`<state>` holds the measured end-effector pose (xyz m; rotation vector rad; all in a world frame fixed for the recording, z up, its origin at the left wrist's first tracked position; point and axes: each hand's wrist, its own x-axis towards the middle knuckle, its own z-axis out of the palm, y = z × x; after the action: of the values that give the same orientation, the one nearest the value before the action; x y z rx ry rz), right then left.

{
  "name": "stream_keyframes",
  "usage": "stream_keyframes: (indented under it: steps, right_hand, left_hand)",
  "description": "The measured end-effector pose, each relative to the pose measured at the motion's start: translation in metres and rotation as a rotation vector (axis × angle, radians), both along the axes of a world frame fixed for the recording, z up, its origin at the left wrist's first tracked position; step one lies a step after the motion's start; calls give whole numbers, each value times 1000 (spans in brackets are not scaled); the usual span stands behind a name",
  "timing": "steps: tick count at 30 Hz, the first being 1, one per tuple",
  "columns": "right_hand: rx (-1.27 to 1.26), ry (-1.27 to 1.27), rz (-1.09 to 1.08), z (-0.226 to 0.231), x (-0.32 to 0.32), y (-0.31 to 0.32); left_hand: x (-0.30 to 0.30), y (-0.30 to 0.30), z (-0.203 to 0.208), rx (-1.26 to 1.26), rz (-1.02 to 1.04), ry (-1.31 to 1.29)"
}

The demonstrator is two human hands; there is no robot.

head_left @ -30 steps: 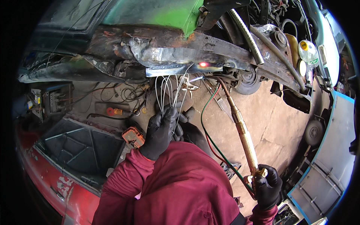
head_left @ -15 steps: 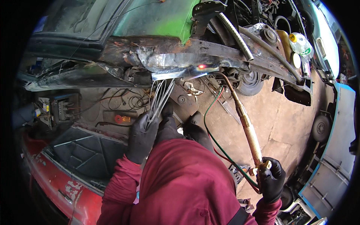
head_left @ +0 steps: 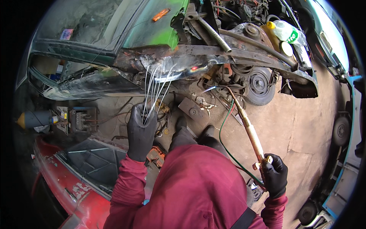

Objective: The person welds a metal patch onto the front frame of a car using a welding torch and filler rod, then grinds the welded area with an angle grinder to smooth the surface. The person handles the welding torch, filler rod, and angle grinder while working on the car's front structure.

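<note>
- nearest are maroon sleeves (head_left: 129, 187), both arms ending in black gloves.
- the right hand (head_left: 276, 177) is wrapped firmly around the lower end of a torch (head_left: 252, 135), next to its brass knobs.
- the torch is long and slim, brass-coloured, with a textured, lightly shining handle and a darker neck that curves over to the left; a pair of hoses (head_left: 220, 134), green and red, runs near it.
- to the left, a red car body (head_left: 85, 202) shows chipped paint.
- the left hand (head_left: 142, 131) has its fingers closed around a loose bundle of wire rods (head_left: 153, 88).
- the rods are thin, pale and silvery, some gently bowed; they fan out from the fist, and their far ends overlap a car sill (head_left: 181, 71). whether they touch it, i cannot tell.
- beyond the torch's neck, a small blue-white flame (head_left: 209, 89) points left, apart from the sill.
- the sill is part bare silver, part scorched dark, with rusty metal around it and a red-orange glowing spot (head_left: 194, 69) towards its right end.
- farther off are a dark wheel (head_left: 260, 84), a green car panel (head_left: 156, 26) and a clear bottle (head_left: 288, 32) with a yellow cap.
</note>
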<state>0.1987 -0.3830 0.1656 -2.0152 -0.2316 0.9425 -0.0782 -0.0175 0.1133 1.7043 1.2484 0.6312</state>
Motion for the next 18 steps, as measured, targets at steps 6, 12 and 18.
stream_keyframes:
  steps: [6,12,18]
  right_hand:
    - [100,4,-31,-16,-1,-27]
    - [87,90,-80,-18,4,-43]
    - [101,30,-49,-26,9,-47]
  left_hand:
    - [3,0,-2,-329,54,-119]
    - [4,2,-24,-161,219,-268]
    - [4,8,-30,-189,185,-304]
